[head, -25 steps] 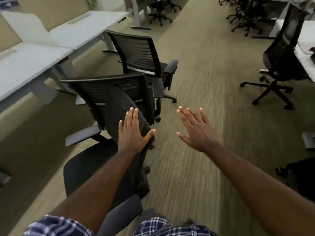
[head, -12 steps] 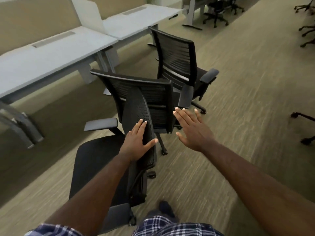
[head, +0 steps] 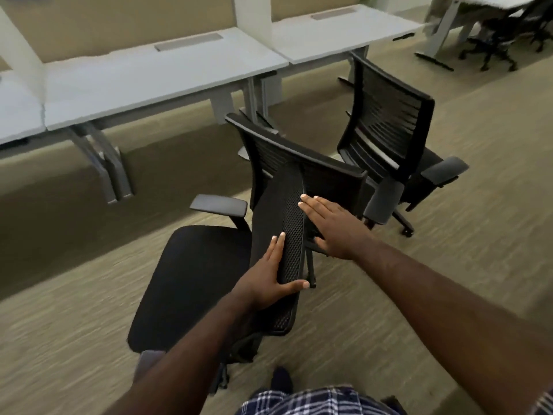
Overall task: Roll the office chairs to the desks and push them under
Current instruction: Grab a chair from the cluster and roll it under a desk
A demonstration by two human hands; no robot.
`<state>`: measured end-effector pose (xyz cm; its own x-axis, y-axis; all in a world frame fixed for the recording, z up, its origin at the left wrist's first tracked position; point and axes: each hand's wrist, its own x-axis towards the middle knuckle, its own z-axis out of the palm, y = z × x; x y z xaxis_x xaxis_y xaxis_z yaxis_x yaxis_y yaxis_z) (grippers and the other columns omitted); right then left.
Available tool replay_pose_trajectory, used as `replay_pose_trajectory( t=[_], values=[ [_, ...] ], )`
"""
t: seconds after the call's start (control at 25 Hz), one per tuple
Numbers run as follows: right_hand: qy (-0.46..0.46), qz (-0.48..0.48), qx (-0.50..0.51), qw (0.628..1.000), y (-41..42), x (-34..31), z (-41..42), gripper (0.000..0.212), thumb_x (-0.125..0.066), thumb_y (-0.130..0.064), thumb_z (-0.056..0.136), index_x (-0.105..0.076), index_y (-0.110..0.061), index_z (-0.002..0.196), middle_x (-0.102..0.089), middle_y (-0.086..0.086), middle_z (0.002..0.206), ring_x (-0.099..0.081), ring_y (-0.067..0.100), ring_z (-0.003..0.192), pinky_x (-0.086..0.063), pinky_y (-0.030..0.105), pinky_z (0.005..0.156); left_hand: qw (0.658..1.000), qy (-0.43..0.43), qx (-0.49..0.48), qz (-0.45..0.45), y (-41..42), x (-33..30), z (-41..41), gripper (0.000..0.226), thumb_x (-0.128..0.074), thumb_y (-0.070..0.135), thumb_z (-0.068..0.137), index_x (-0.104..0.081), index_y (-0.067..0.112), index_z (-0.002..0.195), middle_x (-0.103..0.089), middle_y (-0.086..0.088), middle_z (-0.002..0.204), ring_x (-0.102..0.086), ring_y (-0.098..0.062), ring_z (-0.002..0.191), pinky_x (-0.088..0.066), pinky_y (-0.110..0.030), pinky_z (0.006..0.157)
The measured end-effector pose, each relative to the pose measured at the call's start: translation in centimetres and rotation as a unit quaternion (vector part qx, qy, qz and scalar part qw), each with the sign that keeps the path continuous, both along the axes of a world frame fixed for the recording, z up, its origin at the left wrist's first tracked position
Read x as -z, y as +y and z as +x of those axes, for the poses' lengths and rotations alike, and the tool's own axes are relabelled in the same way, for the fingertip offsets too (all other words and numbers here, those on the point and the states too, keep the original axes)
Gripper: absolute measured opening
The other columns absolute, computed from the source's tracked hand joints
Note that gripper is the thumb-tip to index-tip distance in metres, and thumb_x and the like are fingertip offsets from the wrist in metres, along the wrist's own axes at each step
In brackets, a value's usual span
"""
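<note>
The nearest office chair point(head: 194, 283) is black, with a mesh backrest point(head: 291, 235) seen edge-on and its seat pointing left toward the white desk point(head: 149, 85). My left hand point(head: 269, 283) clasps the backrest's top edge, fingers on the seat side and thumb hooked across the back. My right hand point(head: 332, 229) is flat with fingers spread, its fingertips at the backrest's far edge. A second black chair point(head: 269, 157) stands right behind it, and a third chair point(head: 389, 121) is farther right near another desk point(head: 344, 34).
Grey desk legs point(head: 113, 172) stand left of the chair on the carpet. Tan partition panels point(head: 119, 25) back the desks. More chairs point(head: 493, 43) cluster under a far desk at top right. Open carpet lies to the right and in front.
The view has swung left toward the desks. The nearest chair has rolled closer to them, and my right hand has moved in from the open air to the backrest's edge.
</note>
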<state>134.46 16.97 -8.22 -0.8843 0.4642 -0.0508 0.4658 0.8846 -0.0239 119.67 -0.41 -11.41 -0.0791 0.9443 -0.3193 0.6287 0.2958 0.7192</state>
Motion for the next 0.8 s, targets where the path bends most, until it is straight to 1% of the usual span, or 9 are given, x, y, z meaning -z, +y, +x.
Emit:
replay_pose_trajectory(
  t=[0.08, 0.12, 0.2, 0.28, 0.44, 0.56, 0.64, 0.72, 0.8],
  values=[
    [-0.013, 0.006, -0.036, 0.999, 1.7, 0.3, -1.8, 0.086, -0.061, -0.019, 0.089, -0.009, -0.017, 0.158, -0.002, 0.002, 0.166, -0.007, 0.023, 0.152, -0.016, 0.042, 0.122, 0.999, -0.020, -0.025, -0.018, -0.2, 0.0, 0.2, 0.125, -0.072, 0.068, 0.069, 0.020, 0.039, 0.150, 0.010, 0.007, 0.164, -0.009, -0.010, 0.148, -0.020, -0.034, 0.119],
    [-0.022, 0.011, -0.053, 0.998, 2.4, 0.4, -2.7, 0.083, -0.058, -0.017, 0.090, -0.010, -0.017, 0.158, -0.002, 0.003, 0.166, -0.007, 0.024, 0.152, -0.015, 0.042, 0.122, 0.998, -0.031, -0.041, -0.031, -0.2, 0.0, 0.2, 0.128, -0.075, 0.067, 0.068, 0.019, 0.038, 0.150, 0.005, 0.006, 0.164, -0.012, -0.011, 0.148, -0.021, -0.033, 0.119],
    [-0.049, 0.024, -0.084, 0.995, 3.9, 0.4, -4.4, 0.079, -0.056, -0.018, 0.091, -0.013, -0.017, 0.157, -0.004, 0.004, 0.166, -0.004, 0.025, 0.152, -0.011, 0.043, 0.122, 0.994, -0.043, -0.076, -0.059, 0.0, -0.2, 0.3, 0.132, -0.080, 0.062, 0.064, 0.016, 0.037, 0.151, -0.008, 0.006, 0.164, -0.024, -0.012, 0.144, -0.027, -0.034, 0.117],
    [-0.074, 0.036, -0.115, 0.990, 5.1, 0.3, -6.1, 0.076, -0.057, -0.023, 0.092, -0.017, -0.017, 0.157, -0.008, 0.005, 0.166, -0.002, 0.025, 0.152, -0.007, 0.045, 0.122, 0.990, -0.038, -0.106, -0.081, 0.3, -0.6, 0.5, 0.132, -0.083, 0.055, 0.063, 0.012, 0.037, 0.152, -0.019, 0.004, 0.161, -0.034, -0.013, 0.138, -0.033, -0.035, 0.113],
    [-0.093, 0.051, -0.194, 0.975, 7.4, 0.8, -8.7, 0.063, -0.055, -0.021, 0.093, -0.031, -0.019, 0.151, -0.024, 0.007, 0.161, -0.009, 0.026, 0.151, -0.006, 0.046, 0.121, 0.973, -0.065, -0.190, -0.114, -0.1, -1.0, 1.7, 0.123, -0.083, 0.042, 0.066, 0.003, 0.037, 0.154, -0.039, -0.001, 0.150, -0.048, -0.015, 0.123, -0.041, -0.034, 0.107],
    [-0.098, 0.059, -0.246, 0.962, 9.4, 1.3, -10.0, 0.061, -0.060, -0.021, 0.088, -0.040, -0.019, 0.145, -0.036, 0.007, 0.154, -0.018, 0.027, 0.147, -0.007, 0.045, 0.120, 0.957, -0.083, -0.250, -0.125, -0.5, -1.0, 2.8, 0.118, -0.080, 0.039, 0.065, -0.003, 0.038, 0.154, -0.045, -0.002, 0.144, -0.053, -0.016, 0.118, -0.046, -0.036, 0.103],
    [-0.107, 0.057, -0.270, 0.955, 10.6, 1.4, -10.6, 0.061, -0.063, -0.023, 0.084, -0.044, -0.018, 0.142, -0.040, 0.008, 0.149, -0.023, 0.028, 0.145, -0.008, 0.044, 0.120, 0.948, -0.080, -0.281, -0.128, -0.5, -1.3, 3.7, 0.118, -0.078, 0.040, 0.063, -0.003, 0.039, 0.154, -0.047, -0.002, 0.143, -0.055, -0.016, 0.115, -0.048, -0.037, 0.101],
    [-0.097, 0.051, -0.284, 0.953, 11.3, 1.5, -11.1, 0.057, -0.065, -0.027, 0.081, -0.050, -0.018, 0.136, -0.047, 0.007, 0.142, -0.029, 0.028, 0.141, -0.010, 0.044, 0.119, 0.947, -0.041, -0.287, -0.137, -0.3, -1.6, 4.2, 0.118, -0.076, 0.041, 0.062, 0.000, 0.041, 0.153, -0.047, -0.001, 0.143, -0.055, -0.017, 0.114, -0.048, -0.038, 0.100],
    [-0.064, 0.047, -0.300, 0.951, 11.5, 1.8, -11.5, 0.049, -0.067, -0.031, 0.077, -0.058, -0.019, 0.124, -0.056, 0.007, 0.131, -0.040, 0.027, 0.132, -0.014, 0.045, 0.117, 0.947, 0.001, -0.283, -0.154, -0.3, -2.1, 4.4, 0.117, -0.073, 0.041, 0.064, 0.002, 0.041, 0.153, -0.047, -0.002, 0.141, -0.056, -0.019, 0.113, -0.049, -0.040, 0.098]
  ],
)
